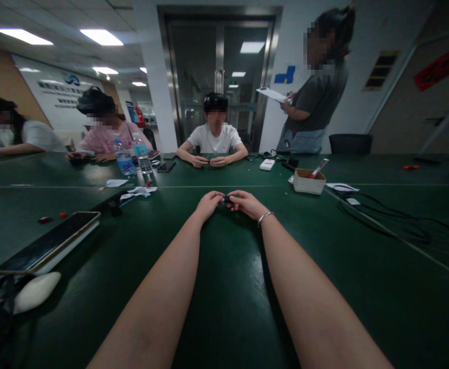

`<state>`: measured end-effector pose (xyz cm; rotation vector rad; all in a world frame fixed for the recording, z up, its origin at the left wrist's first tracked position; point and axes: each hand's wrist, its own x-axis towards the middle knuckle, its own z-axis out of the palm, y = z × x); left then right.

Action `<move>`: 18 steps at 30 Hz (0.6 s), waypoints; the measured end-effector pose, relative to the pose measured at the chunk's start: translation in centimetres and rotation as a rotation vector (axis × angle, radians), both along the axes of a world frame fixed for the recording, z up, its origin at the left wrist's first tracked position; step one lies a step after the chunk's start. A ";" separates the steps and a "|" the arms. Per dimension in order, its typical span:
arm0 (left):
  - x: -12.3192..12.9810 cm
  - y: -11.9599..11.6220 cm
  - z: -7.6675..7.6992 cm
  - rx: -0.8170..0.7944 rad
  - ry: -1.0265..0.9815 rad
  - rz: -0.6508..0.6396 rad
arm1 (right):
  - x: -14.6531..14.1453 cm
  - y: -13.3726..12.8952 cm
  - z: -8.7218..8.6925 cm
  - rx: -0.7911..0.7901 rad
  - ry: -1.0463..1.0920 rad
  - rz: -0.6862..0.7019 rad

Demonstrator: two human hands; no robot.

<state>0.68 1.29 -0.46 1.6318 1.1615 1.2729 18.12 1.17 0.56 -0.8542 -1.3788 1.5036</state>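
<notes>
Both arms reach forward over a dark green table (232,287). My left hand (210,204) and my right hand (247,203) meet at a small dark object (227,200) with a lighter end at its left. The fingers of both hands are closed on it, the left at its light end and the right at its dark end. What the object is cannot be made out. A silver bracelet (264,219) sits round the right wrist.
A phone (51,241) lies at the left. Bottles (124,158) and papers (137,192) are farther back. A box (308,182) and black cables (393,212) are at the right. Three people sit across or at the left; another stands with a clipboard.
</notes>
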 end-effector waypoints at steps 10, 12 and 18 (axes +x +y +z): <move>-0.1 0.1 -0.1 -0.020 0.027 -0.009 | -0.1 -0.2 0.2 -0.001 -0.007 -0.007; -0.1 0.1 -0.1 -0.006 0.012 -0.008 | -0.1 -0.3 0.3 -0.005 -0.014 -0.011; -0.1 0.0 0.0 -0.007 0.008 -0.029 | -0.1 -0.4 0.4 -0.010 -0.016 -0.014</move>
